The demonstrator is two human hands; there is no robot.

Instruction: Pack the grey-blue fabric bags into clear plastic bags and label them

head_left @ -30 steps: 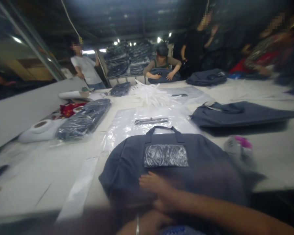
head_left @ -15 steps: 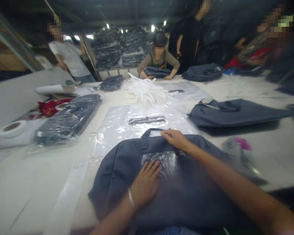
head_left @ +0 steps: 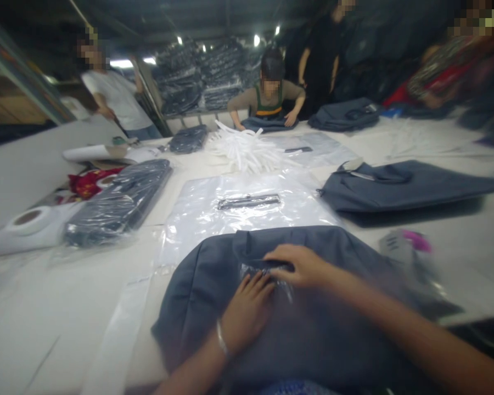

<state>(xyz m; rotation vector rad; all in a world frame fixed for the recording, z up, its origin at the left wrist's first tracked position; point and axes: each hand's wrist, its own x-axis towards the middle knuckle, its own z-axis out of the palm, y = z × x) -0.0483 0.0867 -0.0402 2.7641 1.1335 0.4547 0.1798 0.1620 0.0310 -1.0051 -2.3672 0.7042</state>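
A dark blue-grey fabric bag (head_left: 313, 334) lies flat on the table right in front of me. My left hand (head_left: 251, 310) rests flat on it, fingers stretched out over a clear plastic film patch (head_left: 287, 288). Just to its right, my right hand (head_left: 298, 266) is curled round the bag's handle (head_left: 255, 261), which lies folded down over the patch. The handle is partly hidden by my fingers. Beyond the bag's top edge lies a clear plastic bag (head_left: 189, 211) with a dark slot-shaped strip (head_left: 249, 202) showing in it.
A plastic-wrapped bag (head_left: 119, 203) and white rolls (head_left: 33, 219) lie left. White strips (head_left: 247, 151) are heaped mid-table. Another blue-grey bag (head_left: 411, 186) and a grey item with a pink part (head_left: 415, 241) lie right. Across the table, a person (head_left: 267, 101) handles a bag.
My right hand has brought the handle down from above the bag's top edge onto the plastic patch. My left hand has stayed nearly in place.
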